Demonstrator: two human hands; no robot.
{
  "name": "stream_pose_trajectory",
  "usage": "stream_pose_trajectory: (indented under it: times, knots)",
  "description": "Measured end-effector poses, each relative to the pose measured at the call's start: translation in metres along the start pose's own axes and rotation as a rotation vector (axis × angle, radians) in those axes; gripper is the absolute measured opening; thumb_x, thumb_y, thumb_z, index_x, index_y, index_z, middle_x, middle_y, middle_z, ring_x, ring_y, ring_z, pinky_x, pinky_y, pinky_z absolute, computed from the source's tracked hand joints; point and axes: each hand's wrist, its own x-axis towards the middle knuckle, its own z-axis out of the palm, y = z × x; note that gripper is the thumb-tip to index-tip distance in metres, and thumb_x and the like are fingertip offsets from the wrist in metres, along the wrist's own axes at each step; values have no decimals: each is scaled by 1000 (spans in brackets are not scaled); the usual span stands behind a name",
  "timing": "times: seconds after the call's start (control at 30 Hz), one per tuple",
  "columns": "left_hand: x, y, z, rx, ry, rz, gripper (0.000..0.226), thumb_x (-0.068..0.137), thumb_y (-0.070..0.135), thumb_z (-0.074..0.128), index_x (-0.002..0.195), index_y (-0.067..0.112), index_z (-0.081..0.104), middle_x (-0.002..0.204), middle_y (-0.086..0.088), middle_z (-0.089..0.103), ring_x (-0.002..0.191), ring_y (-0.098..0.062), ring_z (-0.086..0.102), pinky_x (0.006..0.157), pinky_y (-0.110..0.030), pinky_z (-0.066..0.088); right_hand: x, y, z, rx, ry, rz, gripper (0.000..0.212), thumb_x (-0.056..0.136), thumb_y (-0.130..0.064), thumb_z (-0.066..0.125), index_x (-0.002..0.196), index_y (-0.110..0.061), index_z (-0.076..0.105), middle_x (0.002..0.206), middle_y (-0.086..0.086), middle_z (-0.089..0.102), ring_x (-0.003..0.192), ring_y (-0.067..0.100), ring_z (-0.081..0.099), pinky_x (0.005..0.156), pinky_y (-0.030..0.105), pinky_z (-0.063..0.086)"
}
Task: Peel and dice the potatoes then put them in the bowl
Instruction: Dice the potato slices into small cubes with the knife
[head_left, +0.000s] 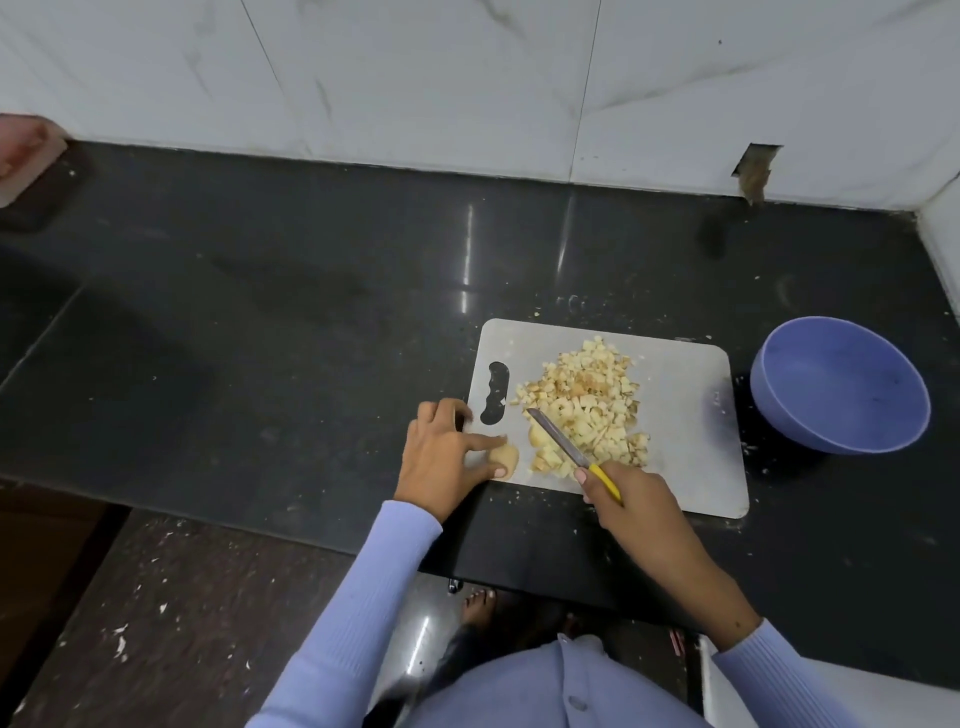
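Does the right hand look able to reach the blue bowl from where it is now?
Probably yes. The bowl sits just past the board's right edge, on the right hand's side, with nothing between them. That hand grips the knife, though, so lifting the bowl would be awkward.

- Even, fairly bright indoor light, seemingly from overhead; white tiled wall (467, 78) well lit without blowing out
- Glossy black countertop (260, 291) reflects two vertical streaks of glare near centre; a broad soft shadow darkens its left part
- Wide-angle bending curves the wall line and counter edges toward the borders
- Corners soft; far-left pink object (26, 150) blurred; overall slightly smeared detail
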Motion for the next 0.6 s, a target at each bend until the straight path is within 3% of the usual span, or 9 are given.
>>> stream_pose_trajectory:
  times: [0.1,0.23,0.5,0.6]
  knots:
    - [-9,4,19,-59,189,-75,24,67,36,83,89,28,78,106,-3,57,100,-27,44,82,-38,41,-1,-6,3,-45,-29,-21,31,99,-38,38,85,-15,51,70,1,58,67,17,57,65,38,49]
    - [-16,14,33,-94,348,-106,14,66,26,86,78,25,78,94,-4,59,90,-25,47,70,-35,43,2,-17,9,-132,-74,-76,19,102,-34,32,98,-18,42,69,-1,52,65,18,54,59,35,43]
    - [-18,14,36,-163,356,-179,19,68,27,85,85,23,78,78,2,49,77,-17,41,67,-30,35,2,-33,27,-285,-126,-81,31,103,-34,28,113,-11,46,79,5,55,69,22,50,60,33,37]
    - [-17,13,35,-155,327,-217,24,66,31,85,87,23,78,76,2,48,77,-17,41,67,-30,35,3,-37,31,-366,-146,-61,32,103,-33,26,113,-9,45,87,10,60,79,28,57,61,32,35]
